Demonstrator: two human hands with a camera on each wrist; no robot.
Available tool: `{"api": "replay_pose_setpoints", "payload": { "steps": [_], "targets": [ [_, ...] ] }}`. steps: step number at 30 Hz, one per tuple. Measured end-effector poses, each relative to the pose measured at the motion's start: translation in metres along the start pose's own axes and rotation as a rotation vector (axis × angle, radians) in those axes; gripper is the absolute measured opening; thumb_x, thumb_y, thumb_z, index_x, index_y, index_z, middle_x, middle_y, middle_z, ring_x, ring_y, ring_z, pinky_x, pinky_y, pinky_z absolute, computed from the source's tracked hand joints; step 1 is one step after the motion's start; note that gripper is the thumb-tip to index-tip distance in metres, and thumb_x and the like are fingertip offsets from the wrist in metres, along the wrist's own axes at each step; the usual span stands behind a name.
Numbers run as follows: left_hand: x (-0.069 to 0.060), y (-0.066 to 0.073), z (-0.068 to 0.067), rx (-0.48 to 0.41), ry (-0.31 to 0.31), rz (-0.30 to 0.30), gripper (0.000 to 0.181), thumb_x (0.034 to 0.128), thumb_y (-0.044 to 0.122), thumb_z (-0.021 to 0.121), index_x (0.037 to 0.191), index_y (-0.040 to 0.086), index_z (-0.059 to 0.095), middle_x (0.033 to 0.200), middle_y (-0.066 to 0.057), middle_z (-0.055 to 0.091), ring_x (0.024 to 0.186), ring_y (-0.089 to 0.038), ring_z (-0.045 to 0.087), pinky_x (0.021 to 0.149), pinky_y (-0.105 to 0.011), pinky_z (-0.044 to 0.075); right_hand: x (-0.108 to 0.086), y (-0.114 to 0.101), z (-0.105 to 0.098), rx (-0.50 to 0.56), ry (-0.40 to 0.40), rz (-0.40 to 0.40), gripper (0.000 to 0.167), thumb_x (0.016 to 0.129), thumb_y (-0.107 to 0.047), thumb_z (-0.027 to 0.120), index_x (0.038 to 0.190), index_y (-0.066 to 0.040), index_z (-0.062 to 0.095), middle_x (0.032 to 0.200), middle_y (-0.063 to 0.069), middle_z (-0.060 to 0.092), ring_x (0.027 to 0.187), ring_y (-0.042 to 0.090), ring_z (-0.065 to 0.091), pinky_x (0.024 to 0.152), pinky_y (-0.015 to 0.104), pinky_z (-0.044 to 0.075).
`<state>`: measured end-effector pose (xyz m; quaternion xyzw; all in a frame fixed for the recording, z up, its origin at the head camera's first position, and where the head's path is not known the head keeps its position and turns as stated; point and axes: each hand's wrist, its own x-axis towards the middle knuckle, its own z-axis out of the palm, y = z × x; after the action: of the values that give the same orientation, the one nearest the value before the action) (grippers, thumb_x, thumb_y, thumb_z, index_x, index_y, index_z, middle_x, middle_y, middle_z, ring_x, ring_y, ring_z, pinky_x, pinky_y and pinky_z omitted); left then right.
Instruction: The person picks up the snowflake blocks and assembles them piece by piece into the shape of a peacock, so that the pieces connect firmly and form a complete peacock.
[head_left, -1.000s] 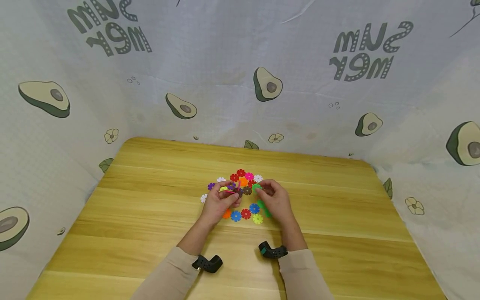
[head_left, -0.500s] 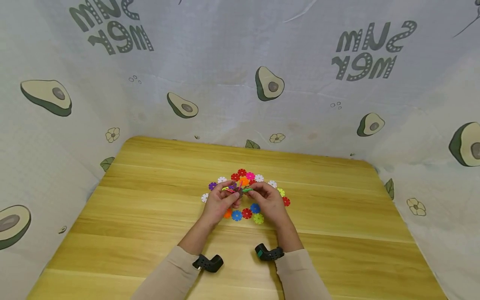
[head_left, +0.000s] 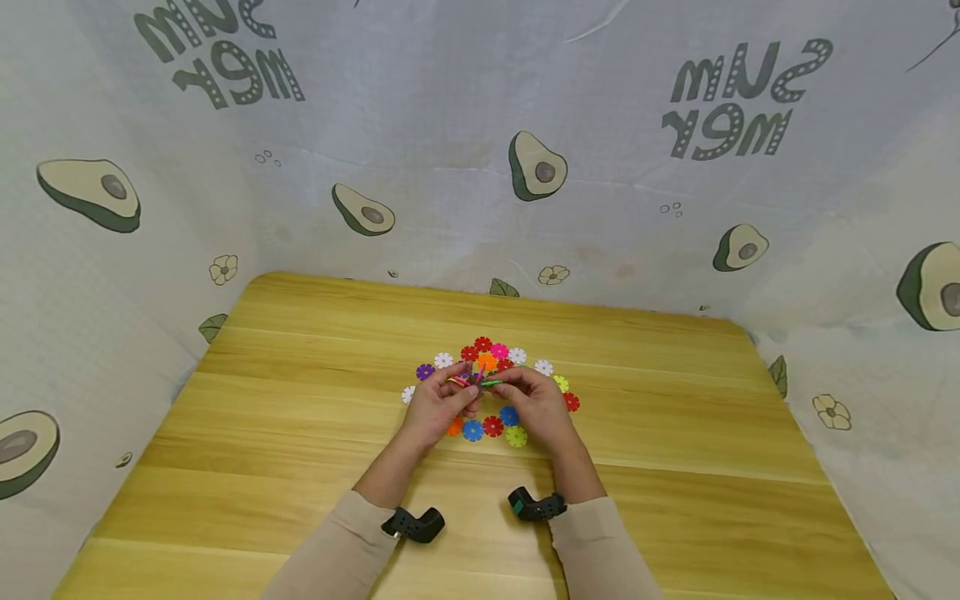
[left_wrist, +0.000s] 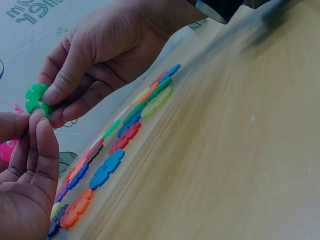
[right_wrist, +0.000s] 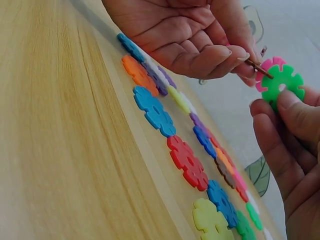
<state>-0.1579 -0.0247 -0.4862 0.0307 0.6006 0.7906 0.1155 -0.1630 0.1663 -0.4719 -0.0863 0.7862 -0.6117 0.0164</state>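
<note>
Here I read SUMMER, mirrored, SUM over MER, on the cloth (head_left: 450, 100) behind my table (head_left: 480, 500): one print (head_left: 213, 58) above the table's far left corner, another print (head_left: 746, 100) above its far right.

Plain beige sleeves clothe both forearms in the head view, the left sleeve (head_left: 330, 546) at seven o'clock and the right sleeve (head_left: 603, 546) at five; beyond the cuffs, the hands (head_left: 433, 408) are bare. Each wrist bears a black, elbow-shaped device on a dotted black band: the left device (head_left: 423, 526) juts toward three o'clock, while the right device (head_left: 528, 503), marked with a teal patch, juts toward nine.
</note>
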Motion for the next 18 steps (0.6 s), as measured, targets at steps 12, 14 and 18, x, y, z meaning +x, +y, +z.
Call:
{"api": "replay_pose_setpoints", "payload": {
  "steps": [12,14,18],
  "targets": [
    [0.0,-0.0005,-0.0016,0.099,0.01,-0.018,0.051,0.0952,-0.001,0.067,0.143,-0.006,0.053,0.08,-0.003,0.067,0.064,-0.009,0.067,0.064,-0.019,0.061,0.0008,-0.0022,0.0014,-0.125,0.0,0.01,0.011,0.097,-0.004,0.066,0.1,-0.005,0.077,0.104,0.015,0.076,0.093,0.02,0.072,0.082,0.018,0.059],
    [-0.0003,-0.001,-0.001,0.124,0.012,-0.007,0.049,0.0954,-0.001,0.067,0.143,-0.007,0.053,0.079,-0.001,0.066,0.064,-0.009,0.066,0.063,-0.018,0.06,0.0014,-0.002,0.0014,-0.134,-0.01,-0.005,0.011,0.096,-0.004,0.067,0.099,-0.004,0.078,0.104,0.015,0.076,0.094,0.023,0.073,0.083,0.02,0.06],
    [-0.0006,-0.0026,0.0016,0.142,0.019,0.026,0.049,0.0957,-0.001,0.066,0.142,-0.008,0.053,0.078,0.0,0.064,0.064,-0.009,0.065,0.062,-0.017,0.058,0.0014,-0.0016,0.0004,-0.148,-0.018,-0.015,0.011,0.096,-0.005,0.067,0.099,-0.005,0.078,0.105,0.014,0.077,0.097,0.023,0.073,0.085,0.022,0.061]
  ]
}}
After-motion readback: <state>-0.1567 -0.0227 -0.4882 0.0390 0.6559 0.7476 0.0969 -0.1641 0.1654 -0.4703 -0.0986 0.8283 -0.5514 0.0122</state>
